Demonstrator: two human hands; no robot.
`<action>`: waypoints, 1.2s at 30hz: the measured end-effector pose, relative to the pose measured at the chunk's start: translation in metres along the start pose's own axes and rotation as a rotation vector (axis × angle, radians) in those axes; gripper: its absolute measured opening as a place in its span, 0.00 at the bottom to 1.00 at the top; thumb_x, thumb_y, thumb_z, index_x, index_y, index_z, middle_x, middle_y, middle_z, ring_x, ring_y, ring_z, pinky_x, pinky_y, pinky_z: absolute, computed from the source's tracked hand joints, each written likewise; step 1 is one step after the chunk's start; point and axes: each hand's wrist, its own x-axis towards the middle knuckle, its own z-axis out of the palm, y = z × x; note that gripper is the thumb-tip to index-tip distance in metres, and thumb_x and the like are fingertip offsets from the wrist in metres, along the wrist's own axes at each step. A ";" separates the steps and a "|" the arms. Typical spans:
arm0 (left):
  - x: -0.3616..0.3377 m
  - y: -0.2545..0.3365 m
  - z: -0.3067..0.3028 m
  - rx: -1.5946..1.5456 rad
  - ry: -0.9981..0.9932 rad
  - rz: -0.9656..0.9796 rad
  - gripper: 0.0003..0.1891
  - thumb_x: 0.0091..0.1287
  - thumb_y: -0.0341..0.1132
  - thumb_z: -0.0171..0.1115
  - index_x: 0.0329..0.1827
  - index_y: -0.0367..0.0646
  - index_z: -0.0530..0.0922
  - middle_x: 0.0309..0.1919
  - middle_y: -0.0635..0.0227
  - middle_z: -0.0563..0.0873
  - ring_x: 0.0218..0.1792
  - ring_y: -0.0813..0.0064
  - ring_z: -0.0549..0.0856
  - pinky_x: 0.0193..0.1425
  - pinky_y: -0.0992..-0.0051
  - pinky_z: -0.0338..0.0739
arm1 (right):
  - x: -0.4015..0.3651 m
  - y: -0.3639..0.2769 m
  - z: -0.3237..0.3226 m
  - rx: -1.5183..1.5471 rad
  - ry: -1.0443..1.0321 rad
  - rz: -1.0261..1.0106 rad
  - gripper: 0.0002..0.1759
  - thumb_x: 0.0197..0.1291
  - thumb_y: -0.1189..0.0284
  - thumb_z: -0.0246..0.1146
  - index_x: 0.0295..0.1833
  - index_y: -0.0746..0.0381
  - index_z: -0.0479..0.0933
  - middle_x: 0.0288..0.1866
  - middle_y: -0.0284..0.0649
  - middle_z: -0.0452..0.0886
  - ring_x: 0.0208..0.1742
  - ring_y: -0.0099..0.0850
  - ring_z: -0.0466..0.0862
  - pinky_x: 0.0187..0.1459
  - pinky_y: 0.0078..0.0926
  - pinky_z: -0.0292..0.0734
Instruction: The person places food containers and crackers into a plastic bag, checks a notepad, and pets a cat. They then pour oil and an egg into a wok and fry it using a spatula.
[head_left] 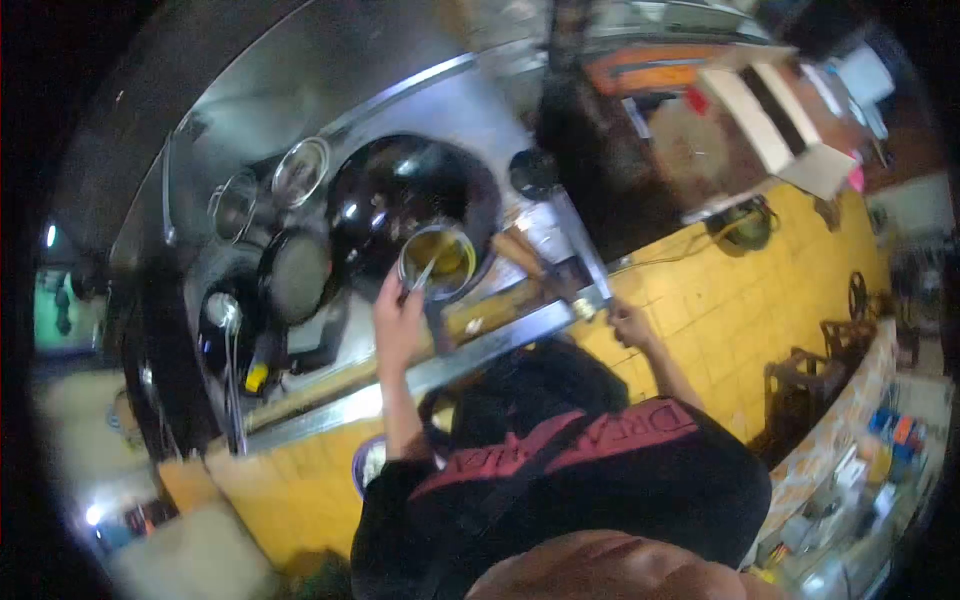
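My left hand is closed on the rim of a round metal bowl that holds a yellowish liquid. A spoon-like utensil leans inside the bowl, near my fingers. The bowl is over the near edge of a large dark wok. My right hand is wrapped round the end of a long-handled ladle. Its dark round head is to the right of the wok, apart from it. A wooden-handled tool lies between the wok and the ladle.
Left of the wok are a dark frying pan, a round metal lid or bowl and a strainer-like item. A metal counter edge runs before me. An open cardboard box is at the right, above yellow floor tiles.
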 end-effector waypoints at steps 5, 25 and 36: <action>0.014 0.008 0.055 0.015 0.021 -0.150 0.22 0.60 0.23 0.50 0.60 0.34 0.65 0.47 0.65 0.78 0.44 0.79 0.76 0.46 0.80 0.69 | 0.015 -0.014 -0.036 -0.702 -0.303 -0.236 0.19 0.54 0.59 0.57 0.48 0.59 0.73 0.40 0.50 0.79 0.42 0.44 0.79 0.43 0.39 0.74; -0.062 0.011 0.081 -0.025 0.317 -0.277 0.24 0.59 0.24 0.51 0.61 0.35 0.65 0.38 0.69 0.79 0.37 0.84 0.75 0.43 0.82 0.70 | 0.245 -0.172 -0.518 -1.211 0.218 -0.277 0.15 0.56 0.67 0.51 0.42 0.67 0.73 0.32 0.47 0.78 0.34 0.42 0.78 0.36 0.34 0.73; -0.059 0.021 0.074 0.082 0.303 -0.257 0.24 0.61 0.25 0.51 0.62 0.33 0.63 0.38 0.70 0.77 0.36 0.84 0.74 0.42 0.83 0.69 | 0.244 -0.173 -0.510 -1.176 0.248 -0.130 0.17 0.54 0.66 0.51 0.44 0.66 0.72 0.30 0.47 0.76 0.30 0.38 0.77 0.33 0.34 0.73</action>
